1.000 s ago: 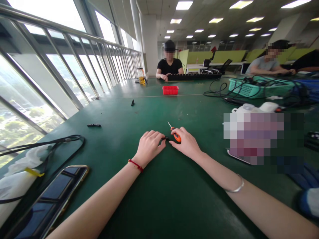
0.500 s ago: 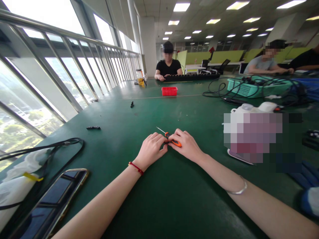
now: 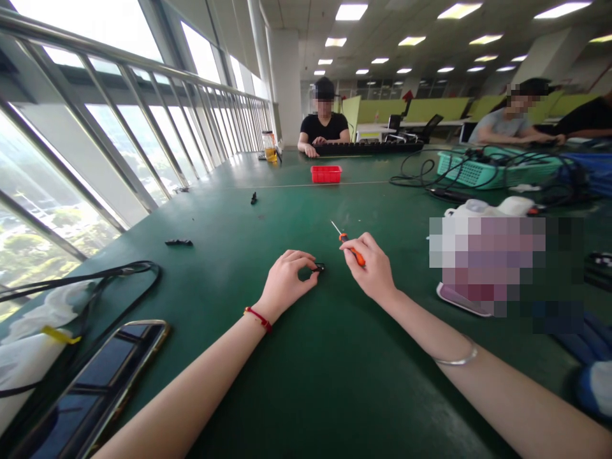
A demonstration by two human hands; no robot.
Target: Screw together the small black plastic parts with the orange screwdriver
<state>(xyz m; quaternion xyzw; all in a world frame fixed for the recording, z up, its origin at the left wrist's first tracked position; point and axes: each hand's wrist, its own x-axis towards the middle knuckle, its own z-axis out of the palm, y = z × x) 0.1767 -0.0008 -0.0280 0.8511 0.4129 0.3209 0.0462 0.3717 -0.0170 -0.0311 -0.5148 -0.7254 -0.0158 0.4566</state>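
My left hand [image 3: 287, 280] rests on the green table [image 3: 306, 370] and pinches a small black part [image 3: 319, 268] between thumb and fingertips. Just to its right, my right hand [image 3: 370, 271] is closed round a small screwdriver with an orange handle [image 3: 354, 253]. Its thin metal shaft [image 3: 336, 229] points up and away to the left. The two hands are a short gap apart. A red cord circles my left wrist and a silver bangle sits on my right forearm.
A phone [image 3: 102, 382] lies at the near left beside a black cable [image 3: 95, 280] and white wrapping. Small black parts [image 3: 178, 242] lie further out. A red bin [image 3: 326, 173] and a teal basket [image 3: 478, 167] stand far off. Other people sit at the far end.
My right hand has lifted the screwdriver up and to the right, away from my left hand. The left hand stays put with the black part now showing at its fingertips.
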